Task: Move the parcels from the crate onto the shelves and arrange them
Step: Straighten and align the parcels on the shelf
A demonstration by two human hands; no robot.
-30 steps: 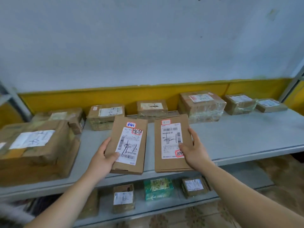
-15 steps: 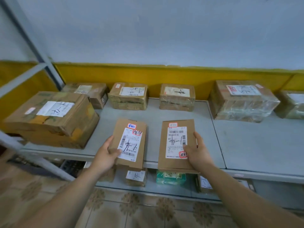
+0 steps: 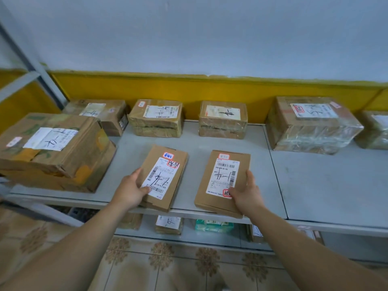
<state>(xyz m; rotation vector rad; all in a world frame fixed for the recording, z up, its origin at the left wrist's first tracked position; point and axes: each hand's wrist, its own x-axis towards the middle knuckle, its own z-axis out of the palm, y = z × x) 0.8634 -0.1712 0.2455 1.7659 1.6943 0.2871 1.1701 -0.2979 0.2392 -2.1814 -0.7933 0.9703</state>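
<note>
Left hand grips flat brown cardboard parcel, right hand grips its twin, both near the front edge of grey metal shelf. Risk: near ends overhang, could tip off if released early.

Rightmost parcel — half off-frame

Parcel stockroom or courier pick-up point. Long grey metal shelf on angled steel uprights, lower shelf beneath, both carrying taped cardboard parcels: far row along the wall, big box at left. Each has a printed barcode label with hand-marked numbers, plainest on the left flat parcel and right flat parcel at the near edge. Patterned tile floor; wall banded yellow.
</note>
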